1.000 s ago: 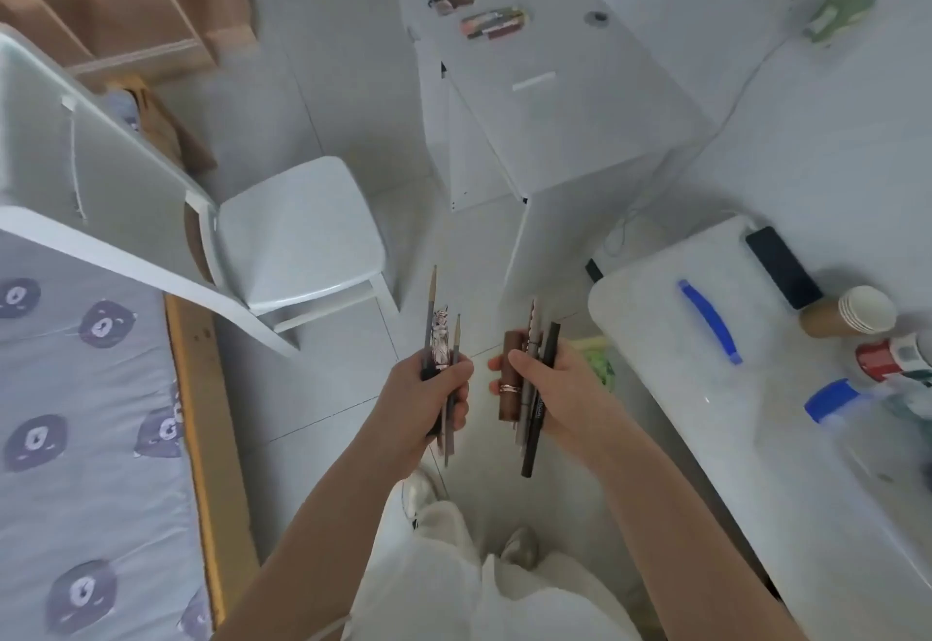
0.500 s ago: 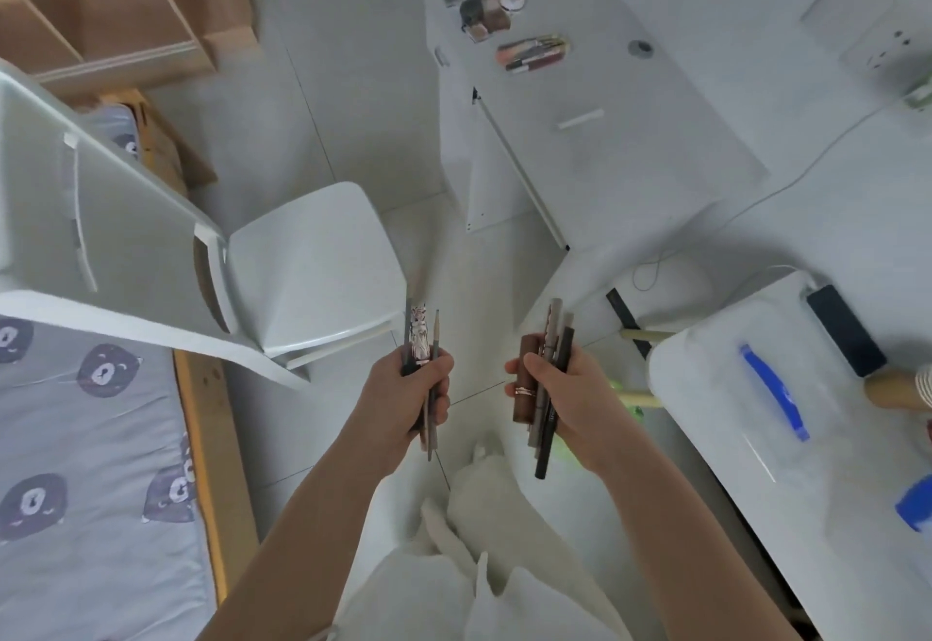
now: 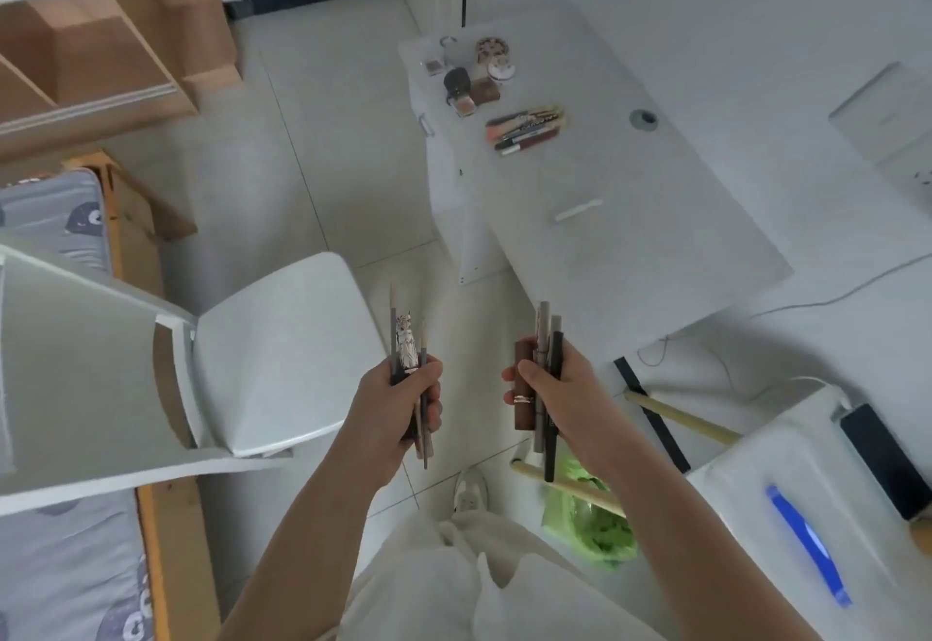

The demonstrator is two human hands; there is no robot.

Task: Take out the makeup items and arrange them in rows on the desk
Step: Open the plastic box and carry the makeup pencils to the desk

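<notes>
My left hand (image 3: 398,401) grips a bundle of thin makeup pencils and a patterned tube (image 3: 407,345), held upright over the floor. My right hand (image 3: 560,388) grips a brown lipstick tube (image 3: 523,413) together with several grey and black pens (image 3: 549,338). Ahead stands the white desk (image 3: 630,237). On its far end lie a row of pens and lip products (image 3: 524,128) and a cluster of small jars and compacts (image 3: 476,73). A single white stick (image 3: 577,210) lies mid-desk.
A white chair (image 3: 272,348) stands to my left beside a bed with a grey patterned mattress (image 3: 60,565). At right is a white box lid with a blue handle (image 3: 807,547) and a black phone (image 3: 885,464). A green bag (image 3: 590,524) lies on the floor.
The view has moved forward and toward the desk, which now fills more of the frame. Both hands keep the same hold on their bundles and stay side by side.
</notes>
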